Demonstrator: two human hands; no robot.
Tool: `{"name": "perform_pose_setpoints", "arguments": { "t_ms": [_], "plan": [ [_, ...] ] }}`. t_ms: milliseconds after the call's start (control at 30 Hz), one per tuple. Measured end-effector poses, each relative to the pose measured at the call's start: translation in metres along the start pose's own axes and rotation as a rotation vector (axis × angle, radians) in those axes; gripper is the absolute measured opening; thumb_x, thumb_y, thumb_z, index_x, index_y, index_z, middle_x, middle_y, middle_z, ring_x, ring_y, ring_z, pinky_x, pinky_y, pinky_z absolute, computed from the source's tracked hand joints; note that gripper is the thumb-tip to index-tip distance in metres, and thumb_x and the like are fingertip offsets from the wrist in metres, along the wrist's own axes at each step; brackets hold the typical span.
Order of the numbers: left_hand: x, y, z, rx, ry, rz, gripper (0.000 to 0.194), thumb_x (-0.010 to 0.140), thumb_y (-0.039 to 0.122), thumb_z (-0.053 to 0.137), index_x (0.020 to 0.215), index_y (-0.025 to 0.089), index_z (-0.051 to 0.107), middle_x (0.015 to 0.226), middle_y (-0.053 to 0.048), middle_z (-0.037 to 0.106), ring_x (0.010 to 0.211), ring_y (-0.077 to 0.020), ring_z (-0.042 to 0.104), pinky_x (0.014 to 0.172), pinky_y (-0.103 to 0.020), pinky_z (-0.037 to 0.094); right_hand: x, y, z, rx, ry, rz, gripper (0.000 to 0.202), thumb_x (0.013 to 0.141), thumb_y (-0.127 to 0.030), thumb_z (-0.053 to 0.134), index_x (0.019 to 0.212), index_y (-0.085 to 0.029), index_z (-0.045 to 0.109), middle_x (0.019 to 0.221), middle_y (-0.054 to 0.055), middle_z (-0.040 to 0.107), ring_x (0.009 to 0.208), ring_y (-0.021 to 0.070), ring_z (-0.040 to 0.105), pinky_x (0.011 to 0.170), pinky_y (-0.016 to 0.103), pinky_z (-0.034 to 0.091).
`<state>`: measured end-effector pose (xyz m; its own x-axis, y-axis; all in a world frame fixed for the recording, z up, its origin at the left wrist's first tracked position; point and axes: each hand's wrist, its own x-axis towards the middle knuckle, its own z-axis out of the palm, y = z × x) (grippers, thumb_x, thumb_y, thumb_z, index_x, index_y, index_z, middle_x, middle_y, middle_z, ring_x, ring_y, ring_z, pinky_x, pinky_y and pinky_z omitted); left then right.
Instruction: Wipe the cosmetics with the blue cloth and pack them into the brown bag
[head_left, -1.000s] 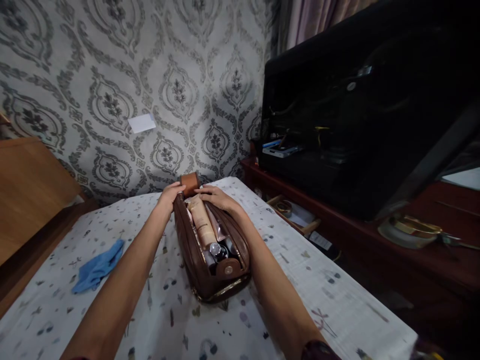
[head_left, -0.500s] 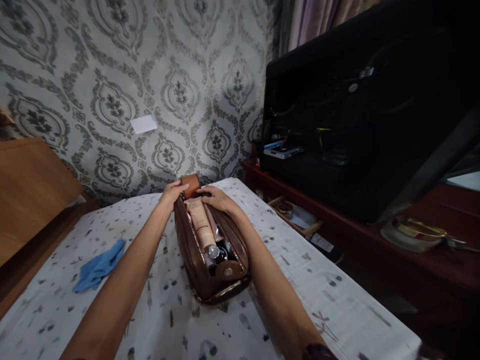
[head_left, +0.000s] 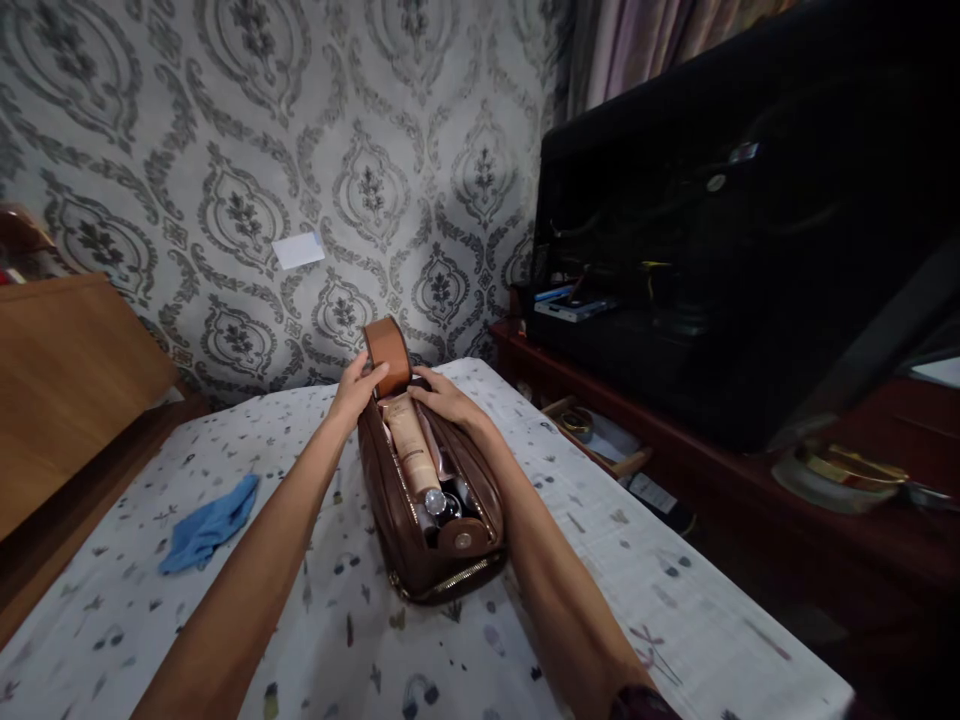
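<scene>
A dark brown zipped bag (head_left: 382,510) lies unzipped on the patterned white cloth (head_left: 337,640). Inside it show a beige tube (head_left: 411,445) with a clear round cap and some small dark items. At the bag's far end a tan strap (head_left: 389,352) loops upward. My left hand (head_left: 358,390) is closed on the strap's left side, thumb across its face. My right hand (head_left: 442,395) grips the bag's far right edge beside the strap, its fingertips partly inside the opening.
A blue cloth (head_left: 208,522) lies left of the bag. Wooden furniture (head_left: 75,390) borders the left side. On the right are a large dark screen (head_left: 712,250), an open drawer (head_left: 600,440) and a glass dish with a gold item (head_left: 840,475).
The tan strap stands higher above the bag's far end, with my left hand raised slightly along it. My right hand stays at the bag's far edge. The view has shifted slightly.
</scene>
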<state>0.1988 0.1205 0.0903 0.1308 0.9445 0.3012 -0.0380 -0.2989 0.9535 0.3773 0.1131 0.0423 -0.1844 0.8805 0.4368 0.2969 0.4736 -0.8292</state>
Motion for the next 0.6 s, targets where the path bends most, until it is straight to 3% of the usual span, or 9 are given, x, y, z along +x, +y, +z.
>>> {"name": "perform_pose_setpoints", "arguments": {
  "t_ms": [267, 600],
  "plan": [
    [-0.013, 0.001, 0.002, 0.058, -0.049, 0.114, 0.037, 0.067, 0.024, 0.072, 0.103, 0.020, 0.063, 0.101, -0.004, 0.076, 0.098, -0.0225, 0.071, 0.090, -0.031, 0.055, 0.002, -0.007, 0.002, 0.170, -0.020, -0.175, 0.034, 0.091, -0.037, 0.058, 0.120, -0.020, 0.060, 0.128, 0.008, 0.066, 0.123, 0.0230, 0.059, 0.111, 0.039, 0.043],
    [-0.024, 0.005, 0.004, 0.175, -0.075, 0.232, 0.029, 0.080, 0.031, 0.064, 0.106, 0.020, 0.067, 0.107, -0.003, 0.074, 0.104, -0.0223, 0.067, 0.096, -0.031, 0.051, -0.004, -0.016, -0.001, 0.265, -0.033, -0.204, 0.037, 0.086, -0.044, 0.065, 0.114, -0.020, 0.067, 0.121, 0.007, 0.072, 0.118, 0.0254, 0.063, 0.107, 0.042, 0.047]
  ]
}}
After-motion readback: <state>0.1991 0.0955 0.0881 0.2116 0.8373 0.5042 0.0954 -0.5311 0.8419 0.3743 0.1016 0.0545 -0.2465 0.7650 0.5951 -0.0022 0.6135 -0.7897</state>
